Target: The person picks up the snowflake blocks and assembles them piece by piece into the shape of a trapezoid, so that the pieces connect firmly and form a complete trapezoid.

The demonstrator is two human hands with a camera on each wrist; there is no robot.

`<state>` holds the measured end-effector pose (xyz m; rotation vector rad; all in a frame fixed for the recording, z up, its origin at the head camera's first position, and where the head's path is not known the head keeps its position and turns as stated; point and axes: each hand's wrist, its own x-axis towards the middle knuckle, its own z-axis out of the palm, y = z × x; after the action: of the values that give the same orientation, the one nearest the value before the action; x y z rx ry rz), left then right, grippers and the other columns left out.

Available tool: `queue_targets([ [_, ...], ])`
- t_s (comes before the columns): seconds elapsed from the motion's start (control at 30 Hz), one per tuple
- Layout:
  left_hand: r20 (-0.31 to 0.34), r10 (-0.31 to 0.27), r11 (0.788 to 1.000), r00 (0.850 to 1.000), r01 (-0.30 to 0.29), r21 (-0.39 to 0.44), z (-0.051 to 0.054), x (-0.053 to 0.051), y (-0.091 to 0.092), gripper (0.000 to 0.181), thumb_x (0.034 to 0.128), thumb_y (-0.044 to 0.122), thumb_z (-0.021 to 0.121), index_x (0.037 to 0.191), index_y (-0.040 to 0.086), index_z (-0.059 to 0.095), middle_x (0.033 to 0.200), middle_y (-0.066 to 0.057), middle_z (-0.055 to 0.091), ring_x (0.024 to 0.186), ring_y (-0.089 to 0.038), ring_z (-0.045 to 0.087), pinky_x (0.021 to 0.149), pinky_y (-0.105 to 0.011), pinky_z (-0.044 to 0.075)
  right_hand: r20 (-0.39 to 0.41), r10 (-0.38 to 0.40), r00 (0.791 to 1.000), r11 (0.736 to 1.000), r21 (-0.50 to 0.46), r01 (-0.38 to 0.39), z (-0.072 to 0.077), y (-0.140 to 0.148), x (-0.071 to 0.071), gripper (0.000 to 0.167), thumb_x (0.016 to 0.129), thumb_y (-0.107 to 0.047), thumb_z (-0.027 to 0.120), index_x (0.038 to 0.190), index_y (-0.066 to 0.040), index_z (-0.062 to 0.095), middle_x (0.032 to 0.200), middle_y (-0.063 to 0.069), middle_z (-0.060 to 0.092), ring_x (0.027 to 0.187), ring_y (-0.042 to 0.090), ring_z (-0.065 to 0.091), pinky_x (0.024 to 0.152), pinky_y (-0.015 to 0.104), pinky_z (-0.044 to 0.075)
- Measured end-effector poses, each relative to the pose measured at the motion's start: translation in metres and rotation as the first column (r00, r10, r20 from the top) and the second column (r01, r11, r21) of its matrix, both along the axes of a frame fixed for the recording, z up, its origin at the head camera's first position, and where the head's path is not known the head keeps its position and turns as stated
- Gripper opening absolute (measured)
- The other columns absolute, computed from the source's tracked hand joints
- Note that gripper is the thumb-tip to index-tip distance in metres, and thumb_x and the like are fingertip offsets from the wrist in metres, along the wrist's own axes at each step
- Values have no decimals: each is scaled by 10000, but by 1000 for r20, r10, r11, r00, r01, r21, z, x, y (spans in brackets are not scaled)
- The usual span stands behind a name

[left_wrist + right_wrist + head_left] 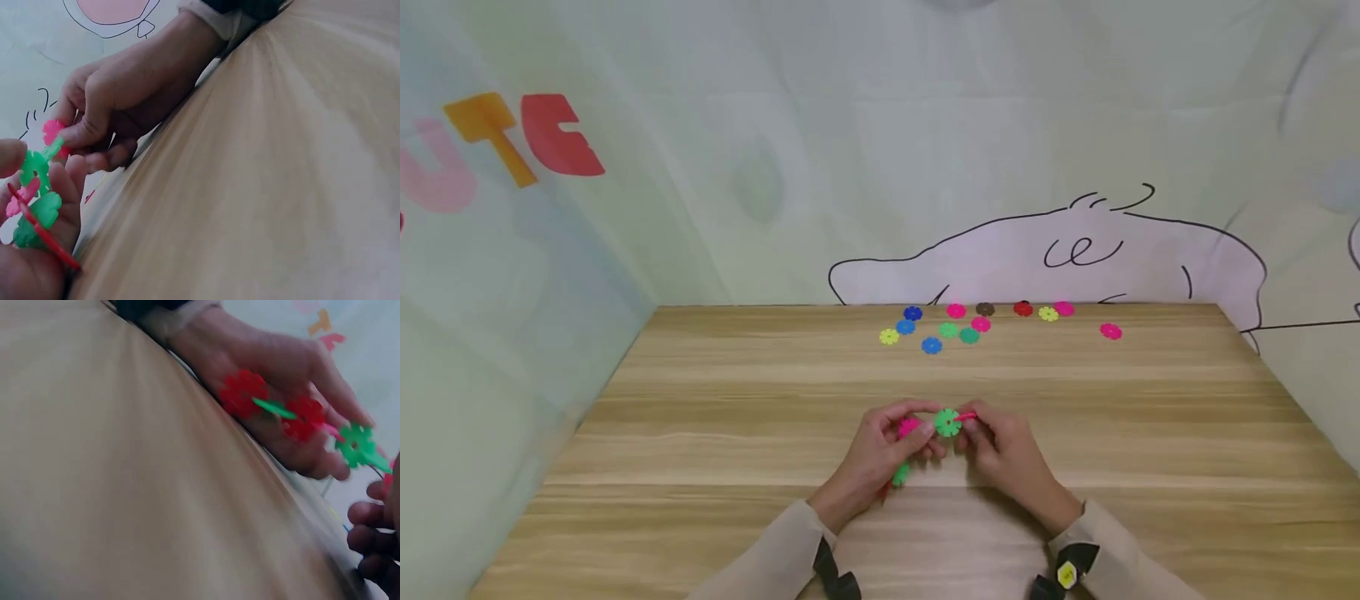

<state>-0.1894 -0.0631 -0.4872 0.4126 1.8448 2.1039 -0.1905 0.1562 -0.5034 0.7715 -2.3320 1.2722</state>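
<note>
Both hands are together above the middle of the table, on a chain of notched, flower-shaped plastic interlocking discs. My left hand [880, 450] holds the chain, with a pink disc [909, 427] at its thumb and a green disc [901, 475] hanging below the palm. Red discs [244, 394] alternate with green along the part over the palm in the right wrist view. At the chain's other end, my right hand [1011, 454] pinches a pink disc [54, 131] between thumb and fingers. It joins a green disc [947, 422] lying between the two hands.
Several loose discs lie along the table's far edge, among them a blue disc [932, 345], a yellow disc [889, 337] and a brown disc [985, 309]. A lone pink disc [1111, 332] sits farther right. A printed backdrop [760, 108] stands behind the wooden table [715, 433].
</note>
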Motion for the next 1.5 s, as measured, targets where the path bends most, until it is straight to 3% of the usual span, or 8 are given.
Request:
queue_targets([
  [0.17,-11,39,999,999,-39,-20,-1,1,2,327,1070,140,661,1367,7,674,834,21,769,742,-69,731,714,-204,589,189,-46,981,997,-57,58,6,15,-25,427,894,206,523,1198,-29,707,874,81,741,718,77,631,661,222,520],
  [0.37,-23,-3,1000,1000,3,-26,1,2,3,378,1117,138,550,1478,41,601,812,-140,735,688,-86,695,677,-215,577,47,-291,955,953,100,286,6,26,-77,337,926,92,606,1218,14,756,910,153,754,711,128,573,679,275,449],
  [0.5,-30,-104,993,994,102,-50,3,0,3,433,1156,175,448,1573,80,516,869,-265,675,718,-105,680,701,-216,573,19,-316,949,921,248,302,9,29,-101,364,976,-9,661,1336,3,717,850,171,709,742,258,564,702,398,438],
  [0.63,-12,-178,982,984,177,-73,2,-1,3,447,1175,228,389,1599,141,500,897,-145,658,773,-114,661,733,-211,562,102,-358,928,851,444,280,17,26,-112,443,1036,-143,641,1477,-113,641,864,181,714,772,321,631,683,455,490],
  [0.8,-9,-226,972,974,225,-63,1,-2,0,443,1178,233,363,1582,143,520,928,-95,647,794,-111,647,739,-210,553,150,-405,902,757,609,239,24,18,-115,435,1060,-219,574,1490,-211,634,1142,203,773,919,353,710,676,518,573],
  [1.07,-18,-222,969,975,218,-118,2,-4,-3,413,1179,245,383,1553,154,532,937,-118,638,806,-138,648,753,-208,555,157,-374,914,853,445,272,15,23,-104,266,1033,-216,696,1270,-94,700,1328,229,573,930,386,648,755,540,543],
  [1.3,-47,-222,969,974,214,-123,1,-5,-4,413,1180,238,387,1551,113,520,955,-174,644,811,-135,651,763,-220,560,187,-278,942,950,199,241,9,28,-79,178,987,-94,770,1145,-51,700,968,120,766,789,202,632,741,316,494],
  [1.5,-40,-210,969,977,203,-139,1,-5,-4,397,1184,232,371,1537,166,540,916,-159,670,800,-141,647,759,-218,557,285,-203,937,978,17,207,9,28,-46,173,996,-102,768,1158,-42,767,819,86,794,708,67,625,680,200,485],
])
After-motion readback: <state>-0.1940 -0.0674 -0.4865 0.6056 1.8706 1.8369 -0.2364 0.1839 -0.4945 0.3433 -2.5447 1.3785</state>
